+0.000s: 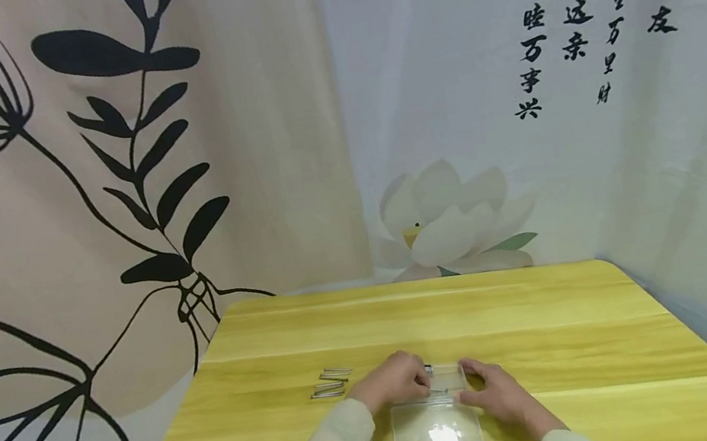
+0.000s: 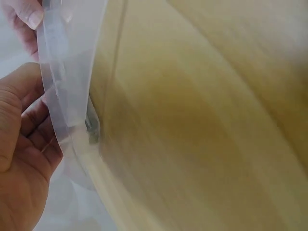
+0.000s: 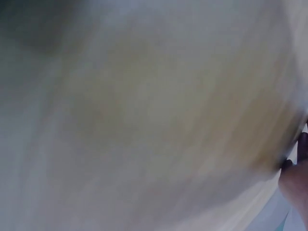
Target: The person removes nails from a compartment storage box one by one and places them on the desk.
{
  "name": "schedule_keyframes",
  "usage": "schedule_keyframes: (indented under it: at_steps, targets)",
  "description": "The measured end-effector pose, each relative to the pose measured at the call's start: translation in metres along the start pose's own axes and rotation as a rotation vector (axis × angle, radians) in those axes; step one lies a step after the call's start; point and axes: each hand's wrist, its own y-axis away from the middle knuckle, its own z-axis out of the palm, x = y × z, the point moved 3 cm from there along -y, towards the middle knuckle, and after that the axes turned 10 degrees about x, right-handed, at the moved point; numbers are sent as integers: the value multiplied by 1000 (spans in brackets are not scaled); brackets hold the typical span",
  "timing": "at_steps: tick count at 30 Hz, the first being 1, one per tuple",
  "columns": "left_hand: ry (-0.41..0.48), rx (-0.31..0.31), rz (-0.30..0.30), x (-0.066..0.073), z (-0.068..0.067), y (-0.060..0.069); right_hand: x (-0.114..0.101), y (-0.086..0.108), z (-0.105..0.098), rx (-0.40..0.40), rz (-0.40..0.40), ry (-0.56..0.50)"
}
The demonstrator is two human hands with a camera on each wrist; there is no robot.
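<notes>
Looks partway along: shows a clear case [image 1: 449, 376] open on the worktop [image 1: 514, 311] at lower centre of the frame, with its lid [image 1: 421, 426] folded out below and what seems a slim metal piece [image 1: 439, 391] inside; leaves several loose metal pins [image 1: 330, 387] outside, further left. Has the left hand [image 1: 394, 379] bent in over the case's left edge with fingers curled, impossible to say whether gripping anything. Has the right hand [image 1: 500, 391] angled in from lower right, gripping the case's right end between thumb and fingers.

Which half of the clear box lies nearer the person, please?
The half with the bright glare; the other half lies beyond, between left hand and right hand.
</notes>
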Motion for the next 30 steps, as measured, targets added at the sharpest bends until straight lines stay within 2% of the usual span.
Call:
schedule_keyframes:
  at_steps: [7,15,21,30]
  targets:
    - [47,69,-39,-9,-19,4,-2,-1,1,22,-22,5]
    - [148,106,-141,-27,-44,14,-2,0,0,26,-15,1]
    - [185,124,-213,-40,-52,22,1,-1,-1,16,-8,6]
    - [285,182,-270,-55,-63,35,-3,0,-3,18,-5,9]
